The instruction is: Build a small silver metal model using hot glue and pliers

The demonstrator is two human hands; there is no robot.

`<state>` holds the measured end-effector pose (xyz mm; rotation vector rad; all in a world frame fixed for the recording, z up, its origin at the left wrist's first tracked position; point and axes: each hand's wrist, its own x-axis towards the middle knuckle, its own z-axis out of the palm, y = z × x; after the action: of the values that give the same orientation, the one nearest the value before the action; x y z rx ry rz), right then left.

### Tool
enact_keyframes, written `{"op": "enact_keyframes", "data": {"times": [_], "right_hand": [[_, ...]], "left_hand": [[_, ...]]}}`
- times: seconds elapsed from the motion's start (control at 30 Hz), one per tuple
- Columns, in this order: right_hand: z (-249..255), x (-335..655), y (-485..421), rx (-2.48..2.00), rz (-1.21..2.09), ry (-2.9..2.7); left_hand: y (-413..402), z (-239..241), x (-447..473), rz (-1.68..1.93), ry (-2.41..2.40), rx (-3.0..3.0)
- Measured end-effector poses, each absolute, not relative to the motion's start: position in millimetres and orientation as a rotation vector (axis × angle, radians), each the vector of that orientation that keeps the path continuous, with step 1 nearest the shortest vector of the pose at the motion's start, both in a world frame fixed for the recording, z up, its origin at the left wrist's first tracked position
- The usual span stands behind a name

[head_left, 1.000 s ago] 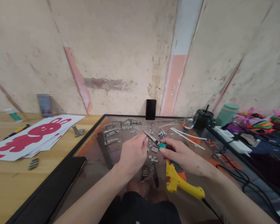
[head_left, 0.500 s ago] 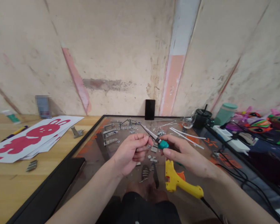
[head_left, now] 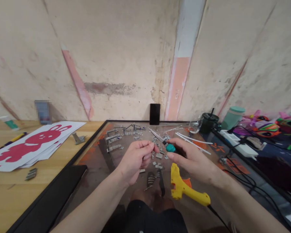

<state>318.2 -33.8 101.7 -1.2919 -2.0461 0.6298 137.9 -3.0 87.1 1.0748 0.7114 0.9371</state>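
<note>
My right hand (head_left: 188, 158) is closed around the teal handle of a pair of scissors (head_left: 170, 148). Their thin metal blades point away and to the left over the table. Just left of the handle, my left hand (head_left: 138, 158) is curled with thumb and forefinger pinched together; whatever may be between the fingertips is too small to make out. Small grey pieces (head_left: 159, 156) lie scattered beneath and beyond both hands. A yellow glue gun (head_left: 181, 187) with an orange trigger rests below my right hand.
Assembled grey pieces (head_left: 113, 137) stand at the back left of the glass table. White sticks (head_left: 194, 142), a clear glass (head_left: 195, 124) and a dark cup (head_left: 209, 122) are to the right. A power strip (head_left: 239, 144) with cables edges the right side. Paper with a red rabbit (head_left: 36, 145) lies left.
The scissors have drawn slightly away from my left fingertips, and their blades look closer together. My left hand keeps its pinch. The view has shifted a little.
</note>
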Motion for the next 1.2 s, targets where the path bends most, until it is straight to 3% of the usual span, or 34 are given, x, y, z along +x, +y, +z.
{"op": "enact_keyframes", "data": {"times": [0.13,0.33,0.73,1.07,1.2], "right_hand": [[101,317,-33,-1.391,0.460,-2.074],[105,316,-32,-1.146,0.916,-1.998],[102,311,-34,-0.965,1.273,-1.831],[99,311,-33,-1.215,0.801,-2.026],[96,311,-30,-1.187,0.834,-2.025]], "left_hand": [[-3,85,138,0.935,0.723,1.057],[-5,86,138,0.993,0.709,1.060],[-1,87,134,0.943,0.589,1.009],[0,79,140,1.138,0.946,1.395],[2,76,141,1.188,1.003,1.474]]}}
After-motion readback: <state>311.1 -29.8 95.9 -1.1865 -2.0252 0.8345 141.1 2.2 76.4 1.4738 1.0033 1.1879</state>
